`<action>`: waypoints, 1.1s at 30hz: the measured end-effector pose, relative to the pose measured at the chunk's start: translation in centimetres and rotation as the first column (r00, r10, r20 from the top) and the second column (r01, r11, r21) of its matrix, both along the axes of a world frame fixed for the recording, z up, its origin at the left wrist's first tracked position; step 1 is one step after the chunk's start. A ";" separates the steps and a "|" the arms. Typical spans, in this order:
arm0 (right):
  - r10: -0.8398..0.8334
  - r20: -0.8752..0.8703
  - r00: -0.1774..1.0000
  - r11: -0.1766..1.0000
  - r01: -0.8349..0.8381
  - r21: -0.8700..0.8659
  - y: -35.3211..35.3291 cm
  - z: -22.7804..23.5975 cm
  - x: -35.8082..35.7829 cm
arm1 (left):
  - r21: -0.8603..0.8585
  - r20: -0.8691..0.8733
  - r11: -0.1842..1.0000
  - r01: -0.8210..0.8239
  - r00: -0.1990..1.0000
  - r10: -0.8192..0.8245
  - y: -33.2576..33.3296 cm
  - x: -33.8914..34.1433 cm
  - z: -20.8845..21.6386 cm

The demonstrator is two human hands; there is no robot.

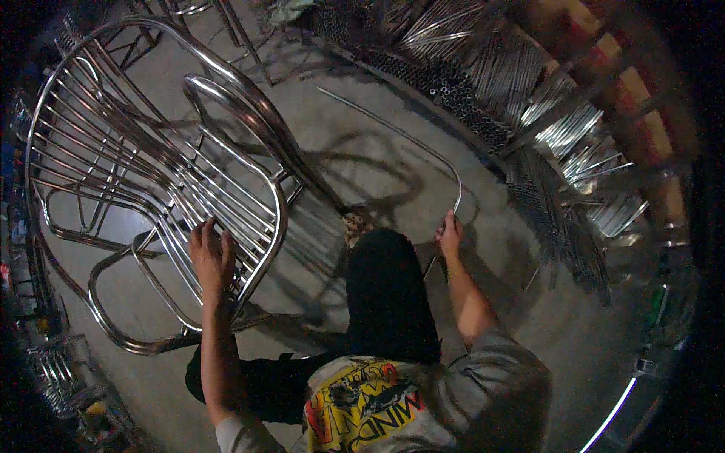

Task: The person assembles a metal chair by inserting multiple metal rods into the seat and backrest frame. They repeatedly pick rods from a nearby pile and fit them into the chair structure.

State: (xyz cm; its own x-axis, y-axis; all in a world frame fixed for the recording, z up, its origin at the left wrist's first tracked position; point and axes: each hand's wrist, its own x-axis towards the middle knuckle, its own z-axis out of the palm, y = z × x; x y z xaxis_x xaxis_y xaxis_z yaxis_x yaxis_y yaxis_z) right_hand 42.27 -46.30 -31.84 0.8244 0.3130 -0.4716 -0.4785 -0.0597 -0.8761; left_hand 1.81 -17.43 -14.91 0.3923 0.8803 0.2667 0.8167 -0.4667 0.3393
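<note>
A large chair of shiny metal tubing (208, 181) fills the left side, with a rounded outer frame, looped arms and many slim slats. My left hand (213, 253) lies on the slats at its near edge, fingers outstretched and slightly apart. Out to the right, my right hand (450, 235) is closed around a thin metal rod (377, 115). From that fist the rod rises, curves left and runs straight toward the far side, apart from the chair. A short lower end shows below the hand.
Bundles of shiny metal rods (566, 128) are stacked along the right. Beside them lies a bank of tubes with open round ends (453, 92). Dark metal legs (245, 41) stand at the far left. A bright light strip (610, 415) shows at lower right.
</note>
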 end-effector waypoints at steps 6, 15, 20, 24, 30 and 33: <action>-0.080 0.030 0.996 0.776 0.043 0.629 7.7 19.3 0.3 | 0.070 0.020 0.998 -0.004 1.000 0.003 0.0 0.5 2.4; 0.404 0.050 0.913 0.320 -0.193 0.928 22.9 36.1 -11.1 | 0.152 0.440 0.956 0.250 0.849 -0.292 -2.9 2.5 13.8; 0.596 -0.041 0.802 0.383 -0.239 0.892 24.4 34.4 -19.9 | 0.107 0.583 0.947 0.304 0.752 -0.308 -0.6 0.6 17.3; 0.914 -0.139 0.381 0.320 -0.469 0.823 24.2 30.2 -25.4 | 0.221 0.692 0.968 0.119 0.680 -0.242 4.9 0.3 19.3; 0.951 -0.308 -0.014 0.150 -0.852 0.501 21.2 23.7 -32.6 | 0.041 0.667 0.999 0.022 0.744 -0.044 9.9 -5.7 13.9; 0.950 -0.275 -0.147 -0.049 -0.941 0.335 18.2 23.1 -34.0 | -0.120 0.577 0.972 -0.203 0.782 0.235 10.8 -10.2 9.1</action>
State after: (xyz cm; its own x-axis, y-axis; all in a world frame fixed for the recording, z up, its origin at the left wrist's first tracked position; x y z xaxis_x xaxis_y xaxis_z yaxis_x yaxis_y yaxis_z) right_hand 8.25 -28.05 -8.78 -0.5594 0.6229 -0.5469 -0.1403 -0.7215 -0.6781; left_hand -8.39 -6.65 -5.84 -0.0294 0.9414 0.3359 0.5335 -0.2694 0.8017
